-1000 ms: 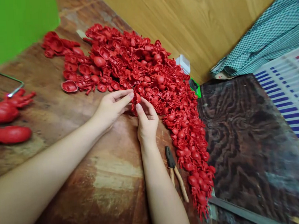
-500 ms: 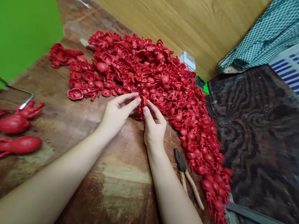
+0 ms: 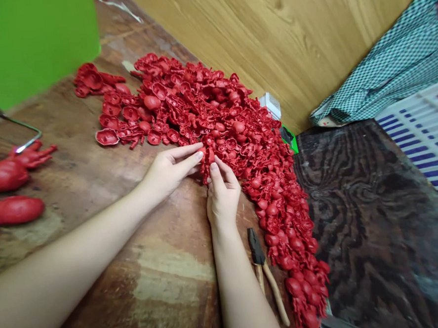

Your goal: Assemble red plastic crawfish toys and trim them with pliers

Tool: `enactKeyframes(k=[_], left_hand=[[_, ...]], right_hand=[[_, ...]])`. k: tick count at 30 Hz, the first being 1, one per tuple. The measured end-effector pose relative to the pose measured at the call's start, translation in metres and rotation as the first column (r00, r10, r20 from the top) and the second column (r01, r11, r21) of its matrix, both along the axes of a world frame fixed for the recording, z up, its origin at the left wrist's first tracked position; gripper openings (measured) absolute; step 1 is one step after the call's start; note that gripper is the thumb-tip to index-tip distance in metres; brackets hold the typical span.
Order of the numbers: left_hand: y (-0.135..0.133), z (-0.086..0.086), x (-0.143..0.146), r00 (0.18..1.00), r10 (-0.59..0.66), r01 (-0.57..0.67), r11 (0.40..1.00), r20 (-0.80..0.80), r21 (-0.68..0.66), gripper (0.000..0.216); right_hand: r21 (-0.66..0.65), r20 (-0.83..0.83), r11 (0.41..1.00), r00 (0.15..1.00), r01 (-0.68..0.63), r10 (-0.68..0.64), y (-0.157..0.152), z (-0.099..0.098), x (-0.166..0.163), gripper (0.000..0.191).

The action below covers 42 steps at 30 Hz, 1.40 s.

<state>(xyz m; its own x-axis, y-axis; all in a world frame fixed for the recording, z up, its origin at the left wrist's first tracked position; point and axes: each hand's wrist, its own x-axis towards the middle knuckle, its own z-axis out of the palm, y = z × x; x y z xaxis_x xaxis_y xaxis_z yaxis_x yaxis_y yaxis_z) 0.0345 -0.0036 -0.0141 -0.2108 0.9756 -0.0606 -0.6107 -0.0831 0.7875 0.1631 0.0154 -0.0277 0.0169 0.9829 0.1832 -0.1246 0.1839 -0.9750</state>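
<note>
We had a small red piece (image 3: 206, 162) between our two hands, just above the desk (image 3: 166, 266) and at the near edge of a heap of red pieces (image 3: 207, 95). Our left hand (image 3: 171, 171) had its thumb and forefinger nearly closed, pinching the piece from its left side. Our right hand (image 3: 224, 196) gripped it from below and to the right, the thumb set on the near side and the other fingers curled in, with only a narrow gap between them, which the piece filled. Its exact shape was mostly hidden from us by our fingers.

The heap ran in a curve around our hands, many of its pieces cupped and open, others rounded with thin limbs. Beside our right forearm lay pliers (image 3: 257, 253), black at the head, with tan handles, pointing away from us. Off to our left we had two larger red figures (image 3: 16, 209), near a bent metal rod (image 3: 23, 125), and behind those stood a green panel (image 3: 34, 51).

Beyond the heap we faced a wooden panel (image 3: 263, 37), with a small white box (image 3: 270, 105) near its foot. To our right a checked cloth (image 3: 387, 64) hung beside a white slotted crate (image 3: 425, 136), over a dark wooden surface (image 3: 359, 215).
</note>
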Motion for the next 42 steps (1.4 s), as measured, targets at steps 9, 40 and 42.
enactKeyframes(k=[9, 40, 42], left_hand=[[0.0000, -0.0013, 0.0007, 0.998, -0.048, 0.046, 0.998, 0.049, 0.040, 0.048], [0.0009, -0.0004, 0.0003, 0.997, -0.070, 0.068, 0.997, 0.039, 0.041, 0.039], [0.0011, -0.0016, 0.0004, 0.997, -0.066, 0.064, 0.997, 0.037, 0.046, 0.038]], right_hand=[[0.005, 0.017, 1.000, 1.000, -0.003, 0.003, -0.0005, -0.0017, 0.0012, 0.046], [0.055, 0.052, 0.998, 0.999, -0.005, 0.002, 0.0009, -0.0028, 0.0057, 0.030], [0.056, 0.036, 0.998, 0.999, -0.014, 0.012, 0.0010, -0.0034, 0.0061, 0.029]])
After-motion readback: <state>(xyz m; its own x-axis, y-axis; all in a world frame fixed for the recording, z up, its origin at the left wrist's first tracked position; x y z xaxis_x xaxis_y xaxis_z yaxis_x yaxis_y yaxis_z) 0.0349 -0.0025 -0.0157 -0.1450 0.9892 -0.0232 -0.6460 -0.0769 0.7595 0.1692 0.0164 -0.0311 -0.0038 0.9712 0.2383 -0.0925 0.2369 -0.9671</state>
